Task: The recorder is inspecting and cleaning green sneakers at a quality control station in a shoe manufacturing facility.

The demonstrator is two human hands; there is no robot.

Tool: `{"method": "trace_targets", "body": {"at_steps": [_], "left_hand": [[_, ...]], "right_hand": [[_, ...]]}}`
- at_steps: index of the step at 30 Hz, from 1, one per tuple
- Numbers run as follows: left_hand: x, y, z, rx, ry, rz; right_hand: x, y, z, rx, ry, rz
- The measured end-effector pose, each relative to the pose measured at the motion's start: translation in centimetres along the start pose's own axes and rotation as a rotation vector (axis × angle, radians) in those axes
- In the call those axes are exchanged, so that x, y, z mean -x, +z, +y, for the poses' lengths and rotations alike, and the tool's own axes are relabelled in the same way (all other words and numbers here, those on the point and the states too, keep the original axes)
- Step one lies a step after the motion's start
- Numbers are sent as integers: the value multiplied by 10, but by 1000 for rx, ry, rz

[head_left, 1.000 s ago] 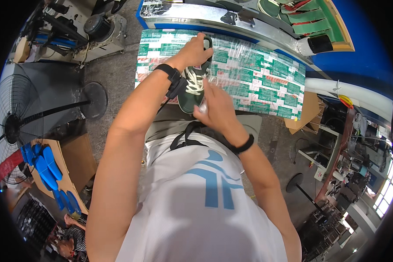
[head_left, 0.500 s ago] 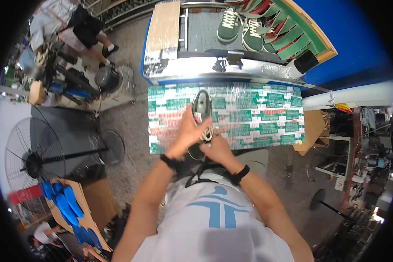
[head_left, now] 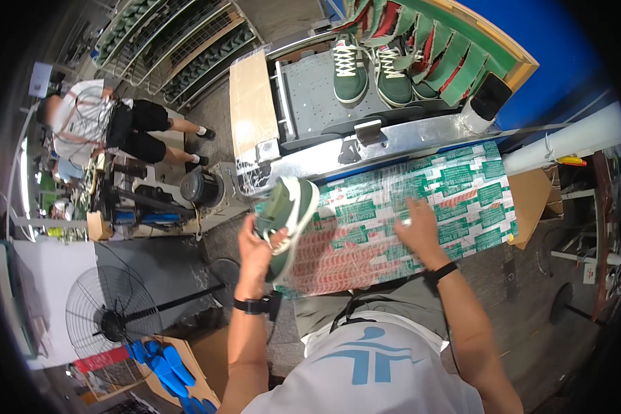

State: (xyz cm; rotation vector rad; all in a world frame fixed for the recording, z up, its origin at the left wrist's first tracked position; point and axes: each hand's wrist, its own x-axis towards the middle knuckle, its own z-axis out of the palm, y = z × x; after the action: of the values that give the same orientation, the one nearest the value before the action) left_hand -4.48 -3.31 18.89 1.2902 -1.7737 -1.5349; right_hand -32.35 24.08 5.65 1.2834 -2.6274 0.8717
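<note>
My left hand (head_left: 254,252) is closed round a green sneaker (head_left: 280,219) with a white sole and pale laces. The shoe is tilted on its side above the left end of a work surface (head_left: 455,200) covered in green and white printed tape. My right hand (head_left: 421,233) hovers over the middle of that surface, thumb and fingers apart. A small pale spot shows near its fingertips; I cannot tell what it is. Beyond, a green sneaker (head_left: 350,72) and another green sneaker (head_left: 393,79) stand side by side on a grey perforated plate (head_left: 307,86).
Green and red flaps (head_left: 431,58) hang from a wood-edged machine opening at the far right. A metal ledge (head_left: 324,162) borders the work surface. To the left are a floor fan (head_left: 110,321), blue foot-shaped pieces (head_left: 169,366), a person (head_left: 93,127) and shoe racks (head_left: 186,55).
My hands have parted: the left lifted the sneaker to the left and turned it on its side, while the right let go and moved right. The view has swung.
</note>
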Motion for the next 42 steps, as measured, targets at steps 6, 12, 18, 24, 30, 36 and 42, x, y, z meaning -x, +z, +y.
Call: {"method": "trace_targets", "body": {"at_steps": [6, 12, 18, 24, 30, 36, 42], "left_hand": [[-226, -36, 66, -479, 538, -54], [-372, 15, 80, -870, 461, 46], [-362, 159, 93, -758, 1099, -120], [-417, 321, 73, -414, 455, -240], [-418, 312, 87, -133, 157, -288], [-307, 207, 143, 49, -32, -353], [-82, 108, 89, -142, 266, -154]], "right_hand": [[-2, 1, 43, -25, -102, -16], [-7, 2, 39, -47, -77, 12], [-7, 1, 46, -28, -71, -5], [-9, -1, 46, -25, -67, -12], [-7, -1, 47, -53, -51, -10], [-3, 5, 51, -71, -73, 36], [0, 6, 47, -92, -37, 35]]}}
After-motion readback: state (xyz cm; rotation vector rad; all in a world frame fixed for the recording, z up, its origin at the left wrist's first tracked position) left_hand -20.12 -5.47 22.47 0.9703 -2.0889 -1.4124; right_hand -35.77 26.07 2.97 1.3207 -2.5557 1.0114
